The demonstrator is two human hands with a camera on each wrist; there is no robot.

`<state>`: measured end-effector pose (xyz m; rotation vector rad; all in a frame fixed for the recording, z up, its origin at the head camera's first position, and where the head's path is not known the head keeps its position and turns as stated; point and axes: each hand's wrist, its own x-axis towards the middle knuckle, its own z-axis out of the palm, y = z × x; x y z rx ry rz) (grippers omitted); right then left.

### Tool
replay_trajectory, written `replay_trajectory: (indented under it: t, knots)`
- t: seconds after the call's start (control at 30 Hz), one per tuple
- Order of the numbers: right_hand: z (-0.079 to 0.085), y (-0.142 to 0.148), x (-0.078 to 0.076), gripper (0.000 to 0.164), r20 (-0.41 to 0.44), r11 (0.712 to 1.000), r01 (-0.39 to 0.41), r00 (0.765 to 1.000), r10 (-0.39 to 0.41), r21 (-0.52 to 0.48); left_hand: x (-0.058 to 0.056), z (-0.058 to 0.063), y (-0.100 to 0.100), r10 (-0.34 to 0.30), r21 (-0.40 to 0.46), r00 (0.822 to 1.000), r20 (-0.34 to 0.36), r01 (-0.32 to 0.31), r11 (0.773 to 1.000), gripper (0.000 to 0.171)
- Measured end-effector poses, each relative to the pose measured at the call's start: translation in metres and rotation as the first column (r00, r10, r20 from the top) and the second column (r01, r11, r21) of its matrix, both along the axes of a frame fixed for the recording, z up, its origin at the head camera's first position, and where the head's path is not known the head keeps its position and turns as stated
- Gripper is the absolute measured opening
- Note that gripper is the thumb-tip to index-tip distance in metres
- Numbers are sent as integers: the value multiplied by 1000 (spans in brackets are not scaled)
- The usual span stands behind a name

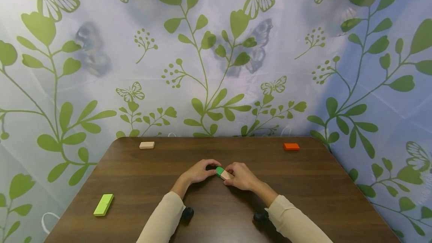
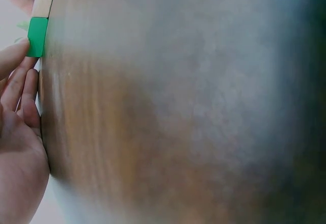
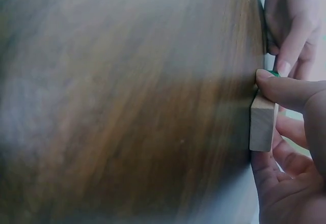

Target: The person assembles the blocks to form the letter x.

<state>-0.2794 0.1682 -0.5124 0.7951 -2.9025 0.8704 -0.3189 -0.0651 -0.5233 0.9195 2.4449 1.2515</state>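
Near the middle of the table, a green block (image 1: 219, 171) and a plain wooden block (image 1: 227, 176) lie end to end in a slanted line. My left hand (image 1: 198, 171) pinches the green block between thumb and fingers. The plain block is gripped along its sides by my right hand (image 1: 244, 176). In the left wrist view the green block (image 2: 37, 36) meets the pale wood with no visible gap. The right wrist view shows the bare end of the wooden block (image 3: 262, 129), while the green one is mostly hidden behind the right thumb.
A pale wooden block (image 1: 147, 145) lies at the table's back left and an orange block (image 1: 291, 146) at the back right. A lime-green block (image 1: 103, 204) is at the front left. Behind the brown table (image 1: 303, 198) hangs a leaf-patterned curtain (image 1: 216, 66).
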Motion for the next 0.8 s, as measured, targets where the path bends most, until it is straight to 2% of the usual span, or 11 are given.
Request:
replay_trajectory:
  t: [0.57, 0.7, 0.8]
  knots:
    - [1, -3, -2, 35, 70, 999, 17, 997, -15, -30, -2, -1, -1, -7, -1, 1000, 10, 7, 1000, 31]
    - [-2, -2, -7, 36, 91, 997, 30, 996, -24, -69, -4, -2, 0, -2, 16, 1000, 31, 1, 1000, 33]
    - [-2, 2, -10, 35, 146, 991, 38, 989, -20, -125, -4, -2, 0, -6, 37, 999, 38, 4, 999, 34]
